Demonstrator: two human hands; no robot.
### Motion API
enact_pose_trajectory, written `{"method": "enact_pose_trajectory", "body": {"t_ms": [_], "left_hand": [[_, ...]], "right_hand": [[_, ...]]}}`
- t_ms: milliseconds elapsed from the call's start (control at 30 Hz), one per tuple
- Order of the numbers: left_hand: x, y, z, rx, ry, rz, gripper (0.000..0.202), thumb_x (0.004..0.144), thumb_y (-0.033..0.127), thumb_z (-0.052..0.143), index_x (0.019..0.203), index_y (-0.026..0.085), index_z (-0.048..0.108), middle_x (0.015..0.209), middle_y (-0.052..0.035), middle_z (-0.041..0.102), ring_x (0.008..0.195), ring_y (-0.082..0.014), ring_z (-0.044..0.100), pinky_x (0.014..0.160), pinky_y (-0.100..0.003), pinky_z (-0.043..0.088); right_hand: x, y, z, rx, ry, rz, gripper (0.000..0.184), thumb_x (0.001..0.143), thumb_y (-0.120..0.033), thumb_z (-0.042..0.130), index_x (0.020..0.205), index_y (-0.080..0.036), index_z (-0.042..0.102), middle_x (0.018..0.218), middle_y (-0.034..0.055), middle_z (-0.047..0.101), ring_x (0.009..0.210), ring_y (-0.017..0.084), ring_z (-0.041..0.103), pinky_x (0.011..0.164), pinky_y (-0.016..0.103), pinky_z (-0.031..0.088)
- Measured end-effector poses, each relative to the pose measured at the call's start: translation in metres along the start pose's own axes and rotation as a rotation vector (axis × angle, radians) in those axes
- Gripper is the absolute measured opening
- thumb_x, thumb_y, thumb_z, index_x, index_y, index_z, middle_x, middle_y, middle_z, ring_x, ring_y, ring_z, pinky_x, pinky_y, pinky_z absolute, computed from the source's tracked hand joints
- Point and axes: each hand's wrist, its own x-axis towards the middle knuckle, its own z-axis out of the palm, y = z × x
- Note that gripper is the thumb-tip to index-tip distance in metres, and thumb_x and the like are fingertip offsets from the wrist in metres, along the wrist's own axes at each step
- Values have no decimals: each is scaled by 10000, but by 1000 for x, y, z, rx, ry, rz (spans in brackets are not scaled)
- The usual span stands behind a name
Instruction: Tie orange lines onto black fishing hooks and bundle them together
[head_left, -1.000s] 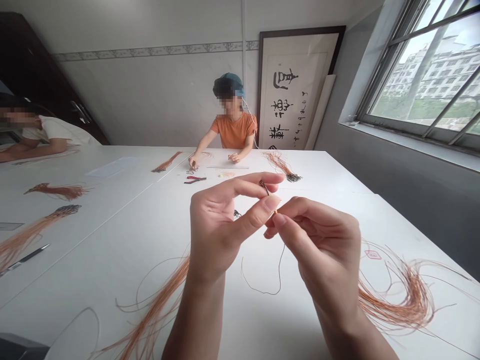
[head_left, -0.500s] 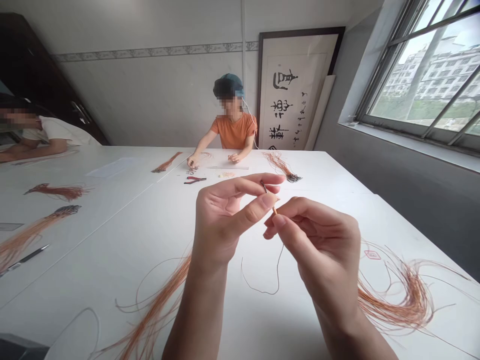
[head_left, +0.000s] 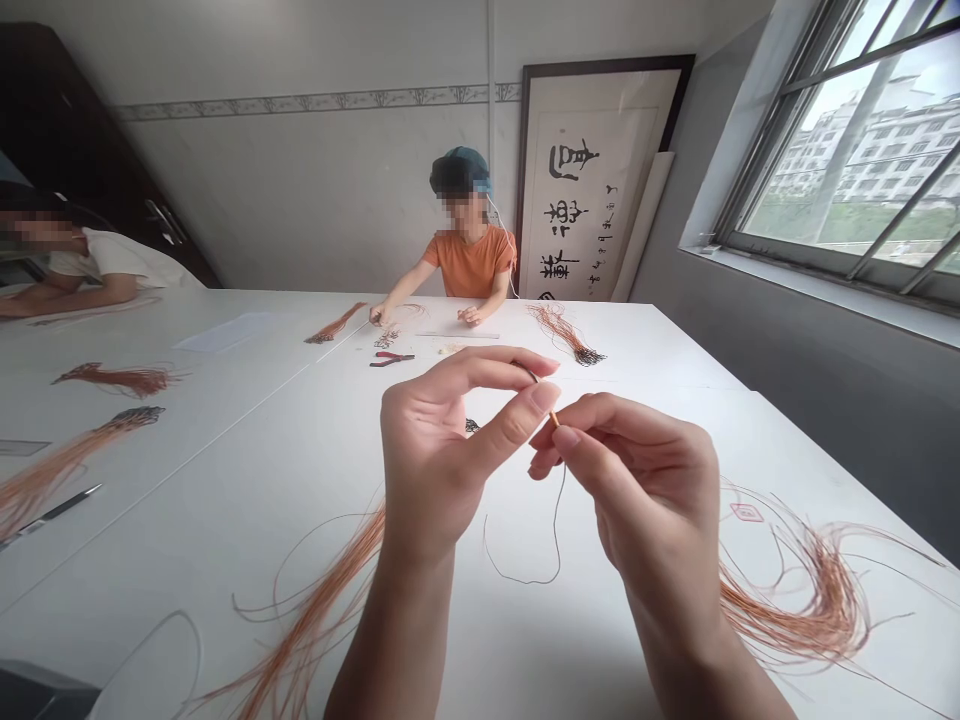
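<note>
My left hand (head_left: 442, 440) and my right hand (head_left: 637, 480) are raised together over a white table (head_left: 225, 500). Thumb and forefinger of my left hand pinch a small dark piece at its fingertips; I cannot make out what it is. My right hand pinches the orange tip of a thin dark cord (head_left: 551, 540), which hangs down and loops on the table below. A bundle of orange cords (head_left: 315, 620) lies under my left forearm, and another orange bundle (head_left: 810, 600) curls beside my right wrist.
A person in an orange shirt (head_left: 469, 262) sits at the far end, hands on the table, near red pliers (head_left: 391, 358) and an orange cord bundle (head_left: 562, 330). Another person (head_left: 82, 270) leans at the left. More cord bundles (head_left: 112, 380) and a pen (head_left: 52, 515) lie at the left.
My hands have stayed close together with only small finger shifts. The far person's left-side hand has moved a little outward along the table.
</note>
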Motion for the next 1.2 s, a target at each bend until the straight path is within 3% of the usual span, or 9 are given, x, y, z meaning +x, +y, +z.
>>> {"method": "enact_pose_trajectory", "body": {"t_ms": [333, 700, 1000, 1200], "left_hand": [[-2, 6, 5, 153, 66, 154, 162, 865, 124, 833, 831, 280, 811, 929, 48, 817, 900, -131, 756, 854, -290, 641], [-3, 6, 5, 151, 55, 153, 170, 859, 119, 836, 830, 284, 808, 937, 44, 818, 893, -150, 763, 838, -319, 660], [-2, 7, 6, 131, 45, 163, 190, 859, 95, 831, 838, 283, 809, 937, 54, 815, 906, -127, 758, 872, -286, 647], [-2, 7, 6, 141, 35, 111, 156, 863, 149, 838, 808, 291, 806, 930, 30, 815, 902, -173, 764, 857, -355, 666]], "right_hand": [[-1, 0, 1, -81, 20, -56, 233, 939, -68, 661, 782, -207, 761, 690, -68, 714, 658, 69, 631, 659, 181, 517], [-2, -1, 0, -98, 23, -33, 236, 924, -60, 666, 761, -206, 756, 672, -66, 709, 633, 71, 625, 641, 191, 512], [-2, -1, 0, -103, 24, -30, 229, 924, -69, 670, 745, -193, 743, 643, -50, 660, 599, 76, 557, 598, 207, 473], [-3, -2, 0, -76, 34, -34, 245, 904, -28, 644, 757, -196, 745, 678, -43, 685, 639, 91, 589, 613, 221, 474]]}}
